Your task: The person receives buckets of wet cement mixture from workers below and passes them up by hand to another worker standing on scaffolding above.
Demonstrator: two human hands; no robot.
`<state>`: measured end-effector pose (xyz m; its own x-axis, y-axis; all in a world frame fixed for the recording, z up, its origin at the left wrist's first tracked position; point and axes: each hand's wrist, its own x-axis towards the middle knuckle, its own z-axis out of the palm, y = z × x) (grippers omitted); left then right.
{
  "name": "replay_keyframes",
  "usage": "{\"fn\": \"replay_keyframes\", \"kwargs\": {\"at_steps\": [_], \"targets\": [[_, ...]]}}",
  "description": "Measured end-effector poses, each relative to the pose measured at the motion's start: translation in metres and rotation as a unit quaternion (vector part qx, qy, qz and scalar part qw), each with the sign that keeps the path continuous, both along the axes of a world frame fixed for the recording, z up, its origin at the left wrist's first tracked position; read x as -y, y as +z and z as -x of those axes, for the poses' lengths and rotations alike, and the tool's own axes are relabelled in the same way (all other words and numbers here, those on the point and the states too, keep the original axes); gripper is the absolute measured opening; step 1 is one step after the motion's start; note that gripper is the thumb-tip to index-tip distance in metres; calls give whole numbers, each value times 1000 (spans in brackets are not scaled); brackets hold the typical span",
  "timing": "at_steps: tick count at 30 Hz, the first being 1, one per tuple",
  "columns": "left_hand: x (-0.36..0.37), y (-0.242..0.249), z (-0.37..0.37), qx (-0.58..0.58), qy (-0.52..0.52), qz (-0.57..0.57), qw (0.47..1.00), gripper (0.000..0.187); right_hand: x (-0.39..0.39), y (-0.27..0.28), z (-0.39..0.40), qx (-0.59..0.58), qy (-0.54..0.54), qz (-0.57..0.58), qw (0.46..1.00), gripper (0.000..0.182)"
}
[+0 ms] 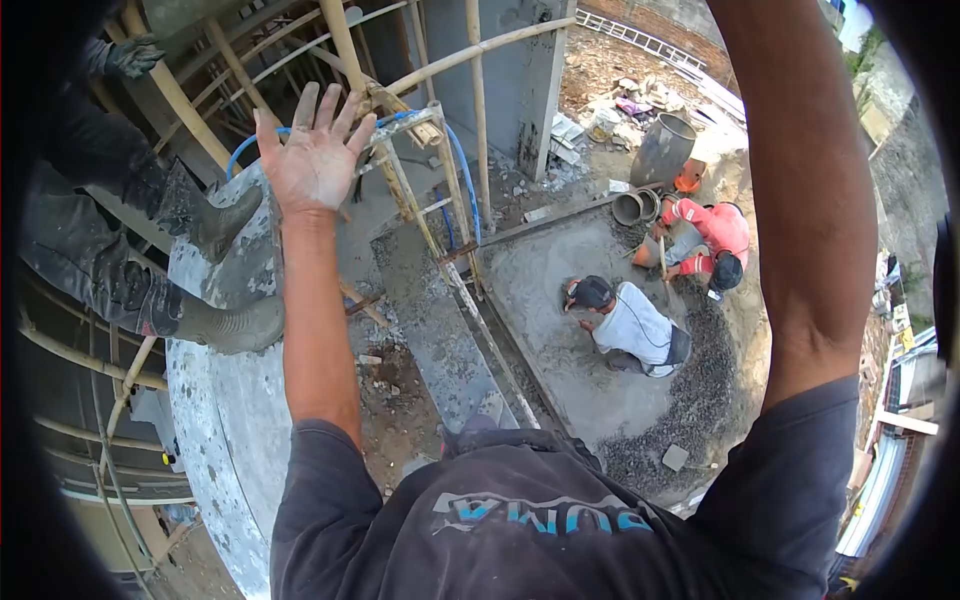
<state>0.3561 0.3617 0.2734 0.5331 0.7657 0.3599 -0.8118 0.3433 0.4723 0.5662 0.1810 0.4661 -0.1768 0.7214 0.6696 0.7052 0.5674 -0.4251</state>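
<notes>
My left hand is raised with its palm toward me and its fingers spread, and nothing is in it. Cement-like dust whitens the palm. Close by it are a splattered metal scaffold frame, bamboo poles and a blue hose. My right arm reaches up past the top edge of the view, so my right hand is out of sight, and whatever it may touch is hidden too.
At left a co-worker's muddy boots stand on a splattered grey ledge. Far below, a person in a white shirt crouches on wet concrete. Another in red bends near buckets and a drum.
</notes>
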Motion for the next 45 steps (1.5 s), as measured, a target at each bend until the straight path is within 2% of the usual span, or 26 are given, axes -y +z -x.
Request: {"fn": "replay_keyframes", "kwargs": {"at_steps": [3,5,6,7,8,10,11,12,13,14,16,17,19,20,22,24,27,30,31,34,36,38,42,44,45], "targets": [[32,-93,5,-239,58,-35,969,70,73,-81,-53,-35,-114,52,991,43],[58,-194,23,-414,40,30,909,74,116,-171,-96,-166,-214,164,948,47],[77,-243,35,-499,20,109,860,80,141,-241,-122,-267,-258,231,899,49],[92,-309,57,-580,-8,158,800,84,171,-309,-134,-385,-307,271,827,52],[117,-365,80,-650,-19,200,733,81,207,-379,-143,-418,-373,312,767,52],[182,-455,137,-751,-50,235,615,67,291,-507,-135,-504,-444,430,603,43],[217,-510,176,-778,-58,249,573,60,320,-531,-106,-547,-492,436,518,38],[252,-513,198,-811,-101,301,491,53,367,-587,-90,-644,-436,424,463,35],[280,-489,203,-831,-142,318,433,49,384,-592,-62,-613,-486,477,400,31],[296,-464,206,-849,-190,271,411,46,408,-623,-42,-602,-492,520,355,26],[312,-463,227,-853,-234,241,399,42,448,-679,1,-618,-492,537,298,24],[313,-479,242,-843,-227,261,411,40,456,-691,15,-629,-490,535,278,26],[307,-498,250,-815,-191,320,444,38,449,-698,31,-605,-479,573,276,25],[302,-500,247,-823,-184,296,449,43,446,-700,35,-592,-471,592,276,24],[271,-461,192,-836,-168,245,461,55,438,-724,40,-582,-455,603,301,23],[246,-449,153,-812,-155,224,517,59,403,-728,31,-571,-451,601,330,24],[222,-435,110,-784,-153,196,568,61,351,-736,5,-597,-423,569,376,24],[217,-459,108,-766,-171,199,587,64,315,-784,-15,-681,-407,483,369,24],[219,-470,112,-758,-179,205,592,65,301,-799,-25,-675,-424,480,367,23],[229,-488,136,-775,-219,216,552,67,272,-857,-52,-666,-454,471,359,25],[238,-498,155,-800,-222,246,500,68,261,-913,-75,-671,-448,467,362,29],[247,-514,188,-807,-220,295,461,68,240,-945,-94,-637,-494,460,371,33],[259,-544,243,-833,-212,334,386,66,204,-1022,-124,-613,-577,422,336,44],[261,-551,254,-838,-205,352,363,65,182,-1044,-134,-624,-622,353,316,51],[263,-555,253,-838,-200,357,360,65,173,-1048,-137,-655,-619,253,351,50]]}}
